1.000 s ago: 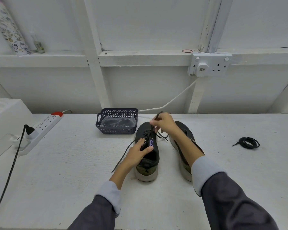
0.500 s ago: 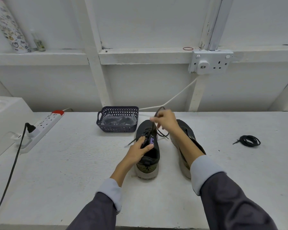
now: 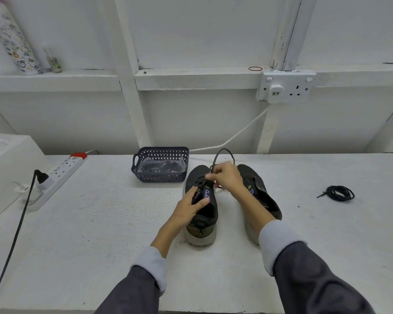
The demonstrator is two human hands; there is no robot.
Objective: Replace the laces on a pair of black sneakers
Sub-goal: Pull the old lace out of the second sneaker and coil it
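Two black sneakers stand side by side on the white table, toes pointing away from me. My left hand (image 3: 188, 207) grips the left sneaker (image 3: 201, 214) at its tongue and collar. My right hand (image 3: 225, 177) pinches a black lace (image 3: 220, 152) just above that sneaker's eyelets, and the lace arches up in a loop behind the fingers. My right forearm crosses over the right sneaker (image 3: 262, 196) and hides part of it. A coiled black lace (image 3: 339, 193) lies on the table at the right.
A dark mesh basket (image 3: 160, 175) holding laces in clear plastic sits just behind the sneakers. A white power strip (image 3: 59, 175) with a black plug and cable lies at the left. A wall socket (image 3: 286, 87) hangs above, its white cable running down to the table.
The lace end that trailed over the table left of the shoe has been drawn in through the eyelets. My right hand dropped slightly toward the eyelets, with the loop standing above it.
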